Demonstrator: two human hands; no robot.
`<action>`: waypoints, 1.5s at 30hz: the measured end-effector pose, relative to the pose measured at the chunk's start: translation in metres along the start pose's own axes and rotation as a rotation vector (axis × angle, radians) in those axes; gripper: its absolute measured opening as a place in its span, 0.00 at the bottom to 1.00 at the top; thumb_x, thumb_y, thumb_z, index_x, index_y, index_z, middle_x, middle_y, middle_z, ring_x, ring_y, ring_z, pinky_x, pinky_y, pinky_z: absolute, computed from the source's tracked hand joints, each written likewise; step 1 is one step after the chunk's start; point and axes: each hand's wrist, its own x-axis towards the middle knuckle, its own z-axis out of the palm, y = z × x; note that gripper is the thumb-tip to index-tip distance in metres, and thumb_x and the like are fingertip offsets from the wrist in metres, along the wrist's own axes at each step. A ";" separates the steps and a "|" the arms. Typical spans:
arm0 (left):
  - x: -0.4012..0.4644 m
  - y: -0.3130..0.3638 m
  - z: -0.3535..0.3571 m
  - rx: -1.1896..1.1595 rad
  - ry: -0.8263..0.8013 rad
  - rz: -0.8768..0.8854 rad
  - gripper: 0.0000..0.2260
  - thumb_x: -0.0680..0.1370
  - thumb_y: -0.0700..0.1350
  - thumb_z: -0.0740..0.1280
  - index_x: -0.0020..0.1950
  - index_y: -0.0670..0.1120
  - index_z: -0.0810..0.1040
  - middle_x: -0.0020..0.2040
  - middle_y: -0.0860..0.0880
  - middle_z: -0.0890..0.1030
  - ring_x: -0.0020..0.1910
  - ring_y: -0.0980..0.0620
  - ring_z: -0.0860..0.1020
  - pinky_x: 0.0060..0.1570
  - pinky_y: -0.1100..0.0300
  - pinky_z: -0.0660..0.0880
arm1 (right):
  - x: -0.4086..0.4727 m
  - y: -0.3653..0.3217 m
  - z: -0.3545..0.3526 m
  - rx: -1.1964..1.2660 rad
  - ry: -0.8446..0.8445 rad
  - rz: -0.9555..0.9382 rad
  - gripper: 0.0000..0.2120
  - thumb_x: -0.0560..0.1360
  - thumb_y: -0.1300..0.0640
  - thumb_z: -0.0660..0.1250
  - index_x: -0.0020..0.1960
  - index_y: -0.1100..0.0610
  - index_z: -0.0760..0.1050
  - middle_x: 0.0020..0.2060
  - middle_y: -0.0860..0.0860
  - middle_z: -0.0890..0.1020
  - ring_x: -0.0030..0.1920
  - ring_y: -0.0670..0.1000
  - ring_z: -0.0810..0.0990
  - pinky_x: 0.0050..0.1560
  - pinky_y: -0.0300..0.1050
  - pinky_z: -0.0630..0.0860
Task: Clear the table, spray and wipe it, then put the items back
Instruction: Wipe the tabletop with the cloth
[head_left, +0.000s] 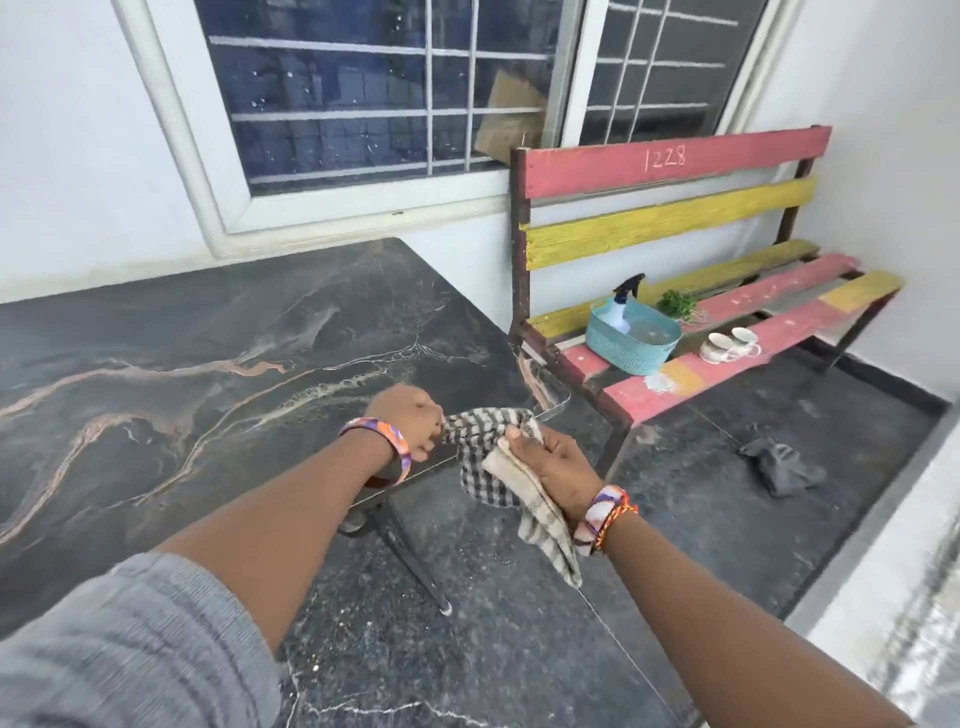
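A black marbled table (208, 364) fills the left of the head view, its top bare. Past its right corner, both hands hold a checked cloth (491, 475) in the air. My left hand (408, 418) grips one end in a fist. My right hand (553, 470) pinches the other part, and the rest of the cloth hangs down below it. On the red and yellow bench (675, 228) stand a teal basket (631, 340) with a spray bottle (621, 304) in it, a small green plant (678, 304) and two cups (730, 345).
A dark rag (784, 465) lies on the grey floor right of the bench. A window (374, 104) with bars is behind the table. A white ledge (883, 571) runs along the right edge. The table's metal leg (415, 561) stands below my hands.
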 end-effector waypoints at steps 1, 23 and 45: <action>-0.001 0.010 0.007 -0.179 -0.008 -0.035 0.12 0.80 0.38 0.57 0.37 0.40 0.70 0.33 0.43 0.72 0.30 0.48 0.71 0.22 0.66 0.74 | -0.002 -0.004 -0.010 0.052 0.059 -0.006 0.10 0.78 0.54 0.64 0.41 0.57 0.77 0.32 0.46 0.82 0.33 0.43 0.79 0.41 0.39 0.75; 0.172 0.198 0.128 -0.780 -0.267 0.043 0.17 0.68 0.50 0.69 0.52 0.41 0.79 0.51 0.40 0.82 0.49 0.44 0.81 0.62 0.47 0.73 | 0.122 -0.028 -0.217 0.194 0.338 0.256 0.15 0.76 0.50 0.66 0.60 0.54 0.72 0.52 0.52 0.79 0.45 0.46 0.82 0.45 0.43 0.80; 0.408 0.295 0.294 0.175 -0.578 0.170 0.30 0.69 0.32 0.72 0.69 0.42 0.69 0.71 0.45 0.69 0.70 0.48 0.67 0.65 0.60 0.65 | 0.274 0.056 -0.483 -0.260 0.159 0.434 0.14 0.67 0.73 0.71 0.51 0.62 0.80 0.45 0.54 0.83 0.45 0.50 0.78 0.49 0.44 0.77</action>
